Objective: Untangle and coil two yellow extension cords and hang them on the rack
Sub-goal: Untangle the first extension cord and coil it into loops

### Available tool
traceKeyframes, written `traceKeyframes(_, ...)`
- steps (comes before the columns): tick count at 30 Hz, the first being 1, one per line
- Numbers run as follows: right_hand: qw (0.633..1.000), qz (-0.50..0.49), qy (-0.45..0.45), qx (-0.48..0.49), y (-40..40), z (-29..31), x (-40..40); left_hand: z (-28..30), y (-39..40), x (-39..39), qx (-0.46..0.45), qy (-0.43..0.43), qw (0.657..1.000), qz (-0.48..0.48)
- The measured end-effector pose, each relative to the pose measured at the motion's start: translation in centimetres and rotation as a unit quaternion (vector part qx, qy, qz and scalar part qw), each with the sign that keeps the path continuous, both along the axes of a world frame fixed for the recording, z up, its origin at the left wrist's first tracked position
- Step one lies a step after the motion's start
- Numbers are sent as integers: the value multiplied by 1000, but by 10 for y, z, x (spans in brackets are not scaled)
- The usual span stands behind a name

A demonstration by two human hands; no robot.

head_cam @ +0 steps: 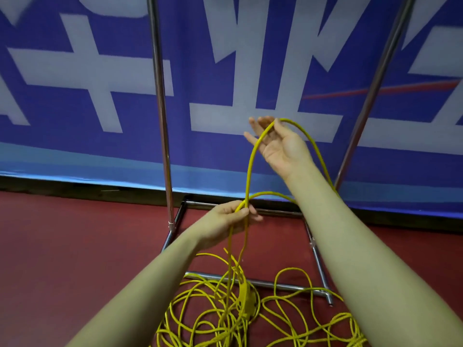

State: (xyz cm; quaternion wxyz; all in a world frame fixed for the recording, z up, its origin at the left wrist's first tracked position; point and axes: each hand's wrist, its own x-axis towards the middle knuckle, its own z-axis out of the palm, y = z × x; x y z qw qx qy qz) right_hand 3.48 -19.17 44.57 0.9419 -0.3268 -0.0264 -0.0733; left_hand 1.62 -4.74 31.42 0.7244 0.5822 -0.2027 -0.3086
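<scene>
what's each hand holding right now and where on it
Both hold one yellow cord. The left hand pinches two strands where the raised loop crosses. The right hand, fingers nearly straight, carries the top of that loop.

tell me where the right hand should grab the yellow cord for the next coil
Probably on the two strands hanging just below the left hand, above the tangled cord on the floor. They hang straight and free there, so the open right hand can come in from the right and close round one strand.

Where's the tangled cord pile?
Head view, bottom centre: the tangled yellow cord pile lies on the red floor, at the rack's base frame, below both hands.
</scene>
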Motion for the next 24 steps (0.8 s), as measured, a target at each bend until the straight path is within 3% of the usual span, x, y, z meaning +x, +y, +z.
traceKeyframes(2, 1000, -9, -16, -14, -6, 16, 1, 16, -1, 1, -28, -13, 999, 31)
traceKeyframes(5, 989, -28, -5, -146, -12, 20, -8, 45, -1, 5, -64, -19, 996, 64)
traceKeyframes(11, 924, -112, 32, -364, -11, -59, -42, 103, -4, 13, -96, -25, 989, 109)
traceKeyframes(15, 896, 42, 30, -442, 0, -78, -62, 131, -7, 20, -119, -19, 982, 145)
traceKeyframes(17, 871, 41, 14, -490, 6, -71, -65, 139, -5, 22, -129, -16, 979, 159)
traceKeyframes(24, 920, 13, -1, -391, 13, -24, -58, 103, 20, 10, -76, 8, 988, 132)
